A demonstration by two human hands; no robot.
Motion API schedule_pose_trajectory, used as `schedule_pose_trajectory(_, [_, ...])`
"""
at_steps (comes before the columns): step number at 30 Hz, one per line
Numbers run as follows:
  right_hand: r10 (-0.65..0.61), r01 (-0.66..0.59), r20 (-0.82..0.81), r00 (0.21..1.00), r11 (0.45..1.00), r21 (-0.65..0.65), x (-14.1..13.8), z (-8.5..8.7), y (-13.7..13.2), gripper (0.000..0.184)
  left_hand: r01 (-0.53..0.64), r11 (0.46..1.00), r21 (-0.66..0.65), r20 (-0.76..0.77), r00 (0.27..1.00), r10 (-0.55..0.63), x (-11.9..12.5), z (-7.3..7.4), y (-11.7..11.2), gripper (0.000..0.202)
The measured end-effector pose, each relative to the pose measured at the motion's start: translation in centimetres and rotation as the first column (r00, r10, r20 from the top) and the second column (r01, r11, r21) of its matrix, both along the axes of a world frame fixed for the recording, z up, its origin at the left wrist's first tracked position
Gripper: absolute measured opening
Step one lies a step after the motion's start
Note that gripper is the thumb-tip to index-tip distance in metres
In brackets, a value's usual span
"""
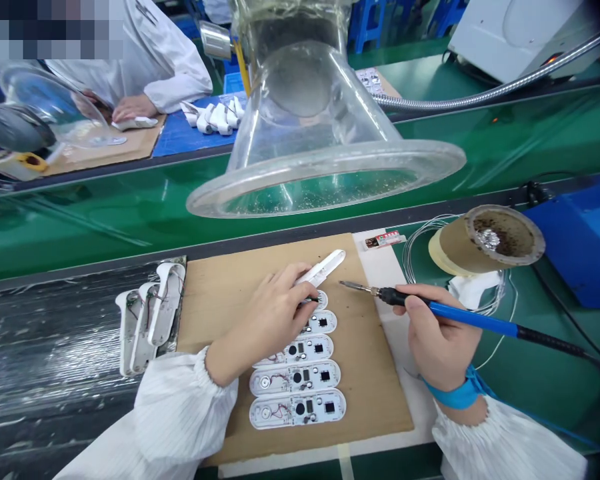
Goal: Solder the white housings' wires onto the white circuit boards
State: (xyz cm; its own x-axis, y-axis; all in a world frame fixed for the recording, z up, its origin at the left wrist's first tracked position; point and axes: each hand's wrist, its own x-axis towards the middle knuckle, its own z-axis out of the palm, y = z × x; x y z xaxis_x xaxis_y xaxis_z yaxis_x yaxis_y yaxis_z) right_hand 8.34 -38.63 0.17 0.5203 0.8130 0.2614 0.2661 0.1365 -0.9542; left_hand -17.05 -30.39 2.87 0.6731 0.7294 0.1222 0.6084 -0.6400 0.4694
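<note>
My right hand [437,333] is closed around a soldering iron [473,318] with a blue handle, and its metal tip points left over the cardboard. My left hand [277,303] reaches over the top of a column of white plastic housings. Its thumb and index finger are pinched together at a small dark bit that I cannot make out. Just beyond these fingers lies a slanted white housing piece [329,265]. Below the hand, several white housings with circuit boards [297,409] lie side by side, showing black chips and thin wires; the upper ones are partly hidden by my hand.
A sheet of cardboard [380,400] covers the worktop. White handled shells [145,317] lie at left. A clear fume hood [325,133] hangs ahead. At right stand a cardboard-coloured pot [450,247], coiled wire and a blue box [580,247]. Across the divider sits a person [175,60].
</note>
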Motion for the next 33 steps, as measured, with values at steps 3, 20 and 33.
schedule_pose_trajectory(3, [-0.043, 0.043, -0.004, 0.999, 0.999, 0.027, 0.2, -0.2, -0.1, 0.012, 0.047, 0.995, -0.092, 0.042, 0.998, -0.043, -1.0, 0.2, 1.5, 0.027])
schedule_pose_trajectory(20, [-0.074, 0.071, -0.024, 0.997, 0.992, -0.108, 0.3, -0.2, -0.7, 0.022, -0.348, 0.937, 0.036, -0.415, 0.848, 0.33, -17.6, 6.6, 6.2, 0.03])
schedule_pose_trajectory(33, [0.05, -0.047, -0.105, 0.993, 0.998, 0.031, -0.3, -1.3, -0.2, 0.03, -0.376, 0.921, 0.101, -0.073, 0.92, 0.384, -12.5, 5.9, 4.9, 0.019])
